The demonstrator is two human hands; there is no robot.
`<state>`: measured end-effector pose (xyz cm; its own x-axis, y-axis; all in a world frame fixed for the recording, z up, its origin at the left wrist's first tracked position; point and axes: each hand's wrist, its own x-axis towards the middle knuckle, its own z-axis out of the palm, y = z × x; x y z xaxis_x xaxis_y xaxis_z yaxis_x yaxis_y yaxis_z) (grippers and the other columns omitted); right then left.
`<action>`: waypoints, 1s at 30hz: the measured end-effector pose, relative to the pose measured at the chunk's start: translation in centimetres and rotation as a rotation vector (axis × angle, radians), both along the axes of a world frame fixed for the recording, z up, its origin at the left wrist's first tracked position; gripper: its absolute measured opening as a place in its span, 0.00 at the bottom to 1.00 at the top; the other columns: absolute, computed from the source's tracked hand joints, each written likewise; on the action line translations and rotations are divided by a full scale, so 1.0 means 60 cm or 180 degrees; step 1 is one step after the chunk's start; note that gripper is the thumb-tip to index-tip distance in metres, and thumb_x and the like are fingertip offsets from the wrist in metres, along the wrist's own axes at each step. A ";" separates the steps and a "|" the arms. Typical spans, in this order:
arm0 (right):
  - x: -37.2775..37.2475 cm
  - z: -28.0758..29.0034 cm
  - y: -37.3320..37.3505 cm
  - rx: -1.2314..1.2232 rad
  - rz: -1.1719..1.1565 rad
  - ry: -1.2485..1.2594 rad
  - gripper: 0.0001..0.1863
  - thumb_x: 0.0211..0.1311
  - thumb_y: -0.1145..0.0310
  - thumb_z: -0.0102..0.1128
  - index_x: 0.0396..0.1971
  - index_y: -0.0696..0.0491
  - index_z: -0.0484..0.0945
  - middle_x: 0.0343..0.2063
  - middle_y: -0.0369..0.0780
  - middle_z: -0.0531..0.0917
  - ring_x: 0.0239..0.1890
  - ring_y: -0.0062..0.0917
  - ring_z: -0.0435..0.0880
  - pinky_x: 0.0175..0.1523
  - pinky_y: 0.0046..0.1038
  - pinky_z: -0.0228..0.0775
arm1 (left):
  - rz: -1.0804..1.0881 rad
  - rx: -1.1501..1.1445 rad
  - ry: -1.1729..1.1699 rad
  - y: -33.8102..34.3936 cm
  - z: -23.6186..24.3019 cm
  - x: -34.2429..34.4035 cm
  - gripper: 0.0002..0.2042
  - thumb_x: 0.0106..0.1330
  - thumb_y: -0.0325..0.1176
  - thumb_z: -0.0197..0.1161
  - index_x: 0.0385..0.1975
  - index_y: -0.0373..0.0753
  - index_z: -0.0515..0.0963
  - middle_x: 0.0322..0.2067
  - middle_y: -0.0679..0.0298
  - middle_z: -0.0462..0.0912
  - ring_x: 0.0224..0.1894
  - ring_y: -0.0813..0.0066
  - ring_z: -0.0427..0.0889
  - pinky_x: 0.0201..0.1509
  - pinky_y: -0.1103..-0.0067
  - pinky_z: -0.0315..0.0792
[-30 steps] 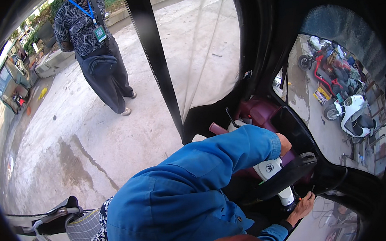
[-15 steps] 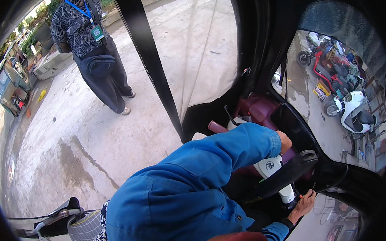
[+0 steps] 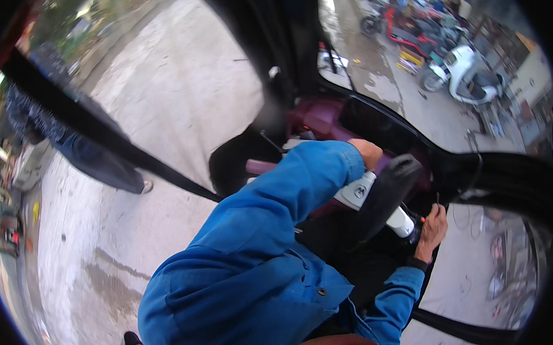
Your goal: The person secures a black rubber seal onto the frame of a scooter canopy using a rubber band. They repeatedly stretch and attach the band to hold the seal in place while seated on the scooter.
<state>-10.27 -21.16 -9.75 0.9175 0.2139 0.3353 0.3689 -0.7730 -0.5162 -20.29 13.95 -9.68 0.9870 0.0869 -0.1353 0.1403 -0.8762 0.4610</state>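
My left hand (image 3: 368, 153) reaches to the purple console (image 3: 321, 117) from the blue sleeve (image 3: 272, 195); its fingers are hidden. Below it are a white handlebar housing (image 3: 355, 191) with a round emblem and a tilted dark padded part (image 3: 392, 180). My right hand (image 3: 433, 231) is closed at the right handlebar end, pinching a thin dark rod (image 3: 438, 198), beside a white cylindrical housing (image 3: 398, 221) with small orange controls.
I am inside a black-framed cabin (image 3: 291, 56) with clear panels. A person (image 3: 79, 148) stands outside on the concrete at left. Parked scooters, including a red one (image 3: 401, 35) and a white one (image 3: 468, 76), fill the upper right with assorted clutter.
The view has swung, so the person and cabin sit differently in the picture, with more blur. Both hands remain at the handlebar area; my right hand appears slightly more upright.
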 end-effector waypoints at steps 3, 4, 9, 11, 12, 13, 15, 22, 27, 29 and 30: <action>-0.005 0.005 0.000 -0.0231 -0.0125 -0.0256 0.20 0.83 0.51 0.53 0.50 0.48 0.88 0.42 0.51 0.92 0.45 0.54 0.90 0.51 0.50 0.80 | -0.0650 -0.0448 -0.0167 0.029 -0.031 0.023 0.20 0.73 0.48 0.65 0.53 0.40 0.90 0.53 0.45 0.91 0.59 0.45 0.89 0.64 0.58 0.80; -0.006 0.007 0.000 -0.0192 -0.0118 -0.0328 0.19 0.82 0.50 0.54 0.49 0.48 0.89 0.41 0.50 0.92 0.46 0.53 0.90 0.52 0.50 0.80 | -0.0325 -0.0589 -0.0624 0.021 -0.051 0.020 0.19 0.76 0.47 0.61 0.54 0.42 0.88 0.56 0.45 0.90 0.61 0.46 0.88 0.66 0.59 0.79; -0.016 0.020 0.005 -0.0033 -0.0253 -0.0306 0.16 0.80 0.54 0.58 0.43 0.50 0.87 0.37 0.48 0.92 0.44 0.50 0.91 0.51 0.49 0.81 | -0.0910 -0.0113 0.0789 0.033 -0.055 0.096 0.22 0.75 0.41 0.67 0.61 0.32 0.86 0.54 0.45 0.91 0.57 0.51 0.90 0.67 0.65 0.79; -0.017 0.023 0.007 0.0044 -0.0239 -0.0350 0.16 0.79 0.54 0.58 0.41 0.50 0.87 0.36 0.47 0.91 0.43 0.49 0.91 0.49 0.48 0.81 | -0.1114 -0.0276 0.0859 0.028 -0.041 0.093 0.21 0.78 0.40 0.63 0.61 0.31 0.86 0.53 0.45 0.91 0.56 0.51 0.90 0.67 0.66 0.79; -0.017 0.023 0.006 0.0072 -0.0255 -0.0339 0.16 0.79 0.55 0.59 0.40 0.50 0.87 0.36 0.46 0.91 0.43 0.49 0.91 0.49 0.48 0.81 | -0.1113 -0.0298 0.0815 0.021 -0.032 0.091 0.21 0.79 0.40 0.63 0.61 0.31 0.86 0.54 0.45 0.91 0.57 0.51 0.90 0.67 0.66 0.79; -0.016 0.023 0.005 0.0145 -0.0248 -0.0327 0.16 0.78 0.54 0.60 0.40 0.51 0.87 0.36 0.45 0.91 0.42 0.48 0.91 0.48 0.47 0.80 | -0.1117 -0.0319 0.0766 0.013 -0.020 0.088 0.21 0.79 0.40 0.62 0.61 0.31 0.86 0.54 0.45 0.91 0.57 0.51 0.89 0.67 0.66 0.79; -0.015 0.020 0.003 0.0409 -0.0320 -0.0672 0.13 0.75 0.56 0.64 0.41 0.51 0.86 0.38 0.42 0.92 0.42 0.47 0.91 0.46 0.46 0.81 | -0.1354 -0.0393 0.0617 -0.007 0.006 0.086 0.21 0.79 0.40 0.63 0.62 0.31 0.85 0.55 0.46 0.91 0.58 0.52 0.89 0.67 0.66 0.79; -0.012 0.015 0.000 0.0309 -0.0982 -0.0846 0.27 0.71 0.55 0.70 0.65 0.50 0.81 0.51 0.45 0.87 0.44 0.50 0.92 0.48 0.46 0.84 | -0.1588 -0.0587 -0.0069 -0.126 0.087 0.179 0.21 0.78 0.39 0.66 0.64 0.33 0.83 0.57 0.48 0.90 0.59 0.54 0.89 0.67 0.66 0.79; 0.004 0.017 -0.004 0.0040 -0.0974 -0.0280 0.24 0.73 0.53 0.68 0.62 0.50 0.84 0.52 0.46 0.89 0.50 0.50 0.91 0.56 0.46 0.83 | -0.1357 -0.1639 -0.1070 -0.209 0.113 0.257 0.24 0.77 0.27 0.67 0.71 0.29 0.75 0.63 0.49 0.85 0.64 0.60 0.87 0.70 0.70 0.80; 0.010 0.015 -0.008 0.0037 -0.0879 -0.0262 0.22 0.73 0.55 0.68 0.60 0.52 0.85 0.50 0.47 0.89 0.48 0.50 0.91 0.54 0.47 0.83 | -0.1159 -0.1821 -0.2006 -0.241 0.116 0.285 0.24 0.74 0.26 0.67 0.69 0.32 0.77 0.64 0.50 0.82 0.63 0.54 0.86 0.68 0.68 0.81; 0.013 0.013 -0.009 0.0008 -0.0826 -0.0257 0.21 0.73 0.56 0.68 0.59 0.52 0.86 0.49 0.47 0.89 0.48 0.49 0.91 0.53 0.48 0.83 | -0.1078 -0.1787 -0.2416 -0.254 0.117 0.297 0.24 0.74 0.25 0.67 0.70 0.32 0.77 0.65 0.49 0.81 0.63 0.53 0.86 0.68 0.67 0.80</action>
<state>-9.50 -21.70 -8.95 0.9118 -0.0258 0.4099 0.1987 -0.8458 -0.4951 -2.47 -1.27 -2.66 0.7898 -0.0979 0.6054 -0.5792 -0.4436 0.6839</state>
